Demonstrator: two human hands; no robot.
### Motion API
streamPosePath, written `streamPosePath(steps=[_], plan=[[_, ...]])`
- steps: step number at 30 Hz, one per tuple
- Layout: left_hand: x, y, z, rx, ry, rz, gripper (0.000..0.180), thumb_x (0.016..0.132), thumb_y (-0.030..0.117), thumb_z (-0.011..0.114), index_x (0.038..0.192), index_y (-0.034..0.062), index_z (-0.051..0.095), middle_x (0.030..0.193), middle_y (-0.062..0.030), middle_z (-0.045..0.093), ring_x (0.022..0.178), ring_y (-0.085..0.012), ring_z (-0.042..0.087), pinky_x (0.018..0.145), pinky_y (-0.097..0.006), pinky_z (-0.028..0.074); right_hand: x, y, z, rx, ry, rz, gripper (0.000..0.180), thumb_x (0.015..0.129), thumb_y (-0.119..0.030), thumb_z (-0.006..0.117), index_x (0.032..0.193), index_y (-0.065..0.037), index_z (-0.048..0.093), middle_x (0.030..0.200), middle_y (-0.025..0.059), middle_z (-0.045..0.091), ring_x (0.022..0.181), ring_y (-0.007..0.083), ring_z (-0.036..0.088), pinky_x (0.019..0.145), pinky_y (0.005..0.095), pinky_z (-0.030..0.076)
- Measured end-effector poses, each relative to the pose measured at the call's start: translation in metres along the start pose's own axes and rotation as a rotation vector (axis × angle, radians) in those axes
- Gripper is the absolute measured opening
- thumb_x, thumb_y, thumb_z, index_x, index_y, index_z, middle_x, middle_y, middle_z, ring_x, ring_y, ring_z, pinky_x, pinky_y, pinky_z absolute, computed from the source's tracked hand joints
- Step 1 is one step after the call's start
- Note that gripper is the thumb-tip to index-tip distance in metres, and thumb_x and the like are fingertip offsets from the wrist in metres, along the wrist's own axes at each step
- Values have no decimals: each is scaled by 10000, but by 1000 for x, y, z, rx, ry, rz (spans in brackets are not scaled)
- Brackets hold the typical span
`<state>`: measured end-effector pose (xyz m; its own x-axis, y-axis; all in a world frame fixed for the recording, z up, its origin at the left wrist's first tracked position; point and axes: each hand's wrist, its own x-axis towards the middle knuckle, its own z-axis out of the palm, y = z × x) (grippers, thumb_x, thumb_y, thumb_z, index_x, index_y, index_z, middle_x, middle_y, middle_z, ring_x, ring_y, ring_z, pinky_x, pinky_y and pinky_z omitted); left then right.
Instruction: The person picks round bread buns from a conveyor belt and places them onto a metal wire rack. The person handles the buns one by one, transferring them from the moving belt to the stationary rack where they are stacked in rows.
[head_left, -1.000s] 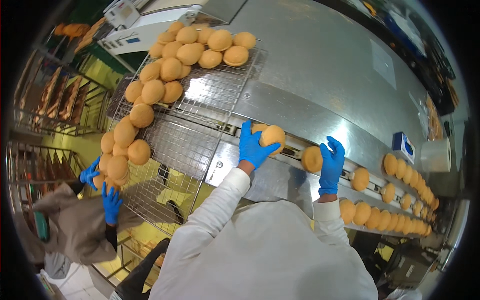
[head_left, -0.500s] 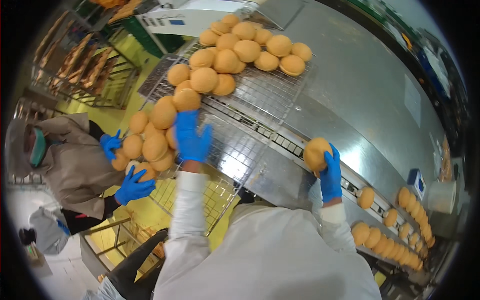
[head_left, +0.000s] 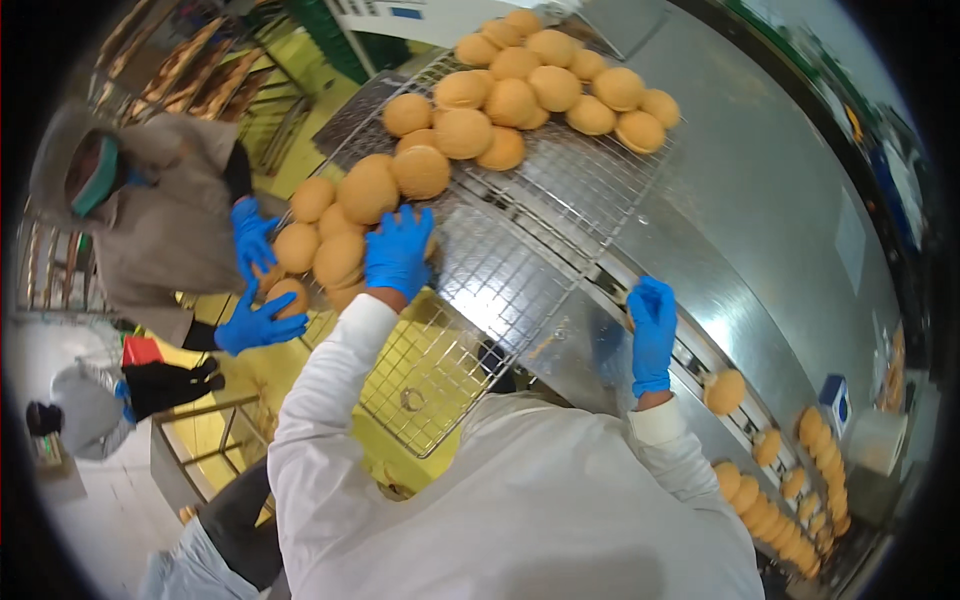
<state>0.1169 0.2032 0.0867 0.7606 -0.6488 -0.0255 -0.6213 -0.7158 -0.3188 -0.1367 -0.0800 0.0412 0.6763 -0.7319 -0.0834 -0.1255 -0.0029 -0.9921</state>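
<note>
Now left hand (head_left: 398,250) pressed flat, fingers spread, on bun (head_left: 425,240) set among buns on wire rack (head_left: 520,250); bun carried half second ago gone from right hand (head_left: 652,335), now half-curled, empty, over conveyor (head_left: 700,360); next bun (head_left: 724,391) just beside; co-worker's gloved hands (head_left: 255,275) seen at rack edge

Both our arms come up from the lower edge in white sleeves, each hand in a blue glove. Our left hand (head_left: 398,250) reaches far forward and to the left, arm nearly straight, palm down, fingers spread and slightly curled (what lies under the palm is hidden). Our right hand (head_left: 652,335) is raised closer in, elbow bent, fingers together and pointing away from us, grip empty.
</note>
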Motion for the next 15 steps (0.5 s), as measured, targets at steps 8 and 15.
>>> streamPosePath(steps=[8, 15], plan=[[-71, 85, -43, -1011, 219, 342, 848, 723, 206, 827, 1443, 43, 411, 1473, -238, 405, 1413, -378, 348, 1146, -472, 312, -26, -30, 126, 414, -486, 596, 489, 912, -252, 686, 1311, -51, 484, 1154, 68, 599, 1013, 146, 600, 822, 290, 506], [-78, -88, 64, -1178, 551, -932, 625, 881, 319, 745, 1307, -72, 510, 1287, -178, 583, 1142, -259, 570, 984, -392, 461, -21, -17, 45, 393, -276, 308, 513, 883, -189, 682, 1325, -66, 453, 1182, 87, 591, 1086, 204, 583, 899, 350, 505]])
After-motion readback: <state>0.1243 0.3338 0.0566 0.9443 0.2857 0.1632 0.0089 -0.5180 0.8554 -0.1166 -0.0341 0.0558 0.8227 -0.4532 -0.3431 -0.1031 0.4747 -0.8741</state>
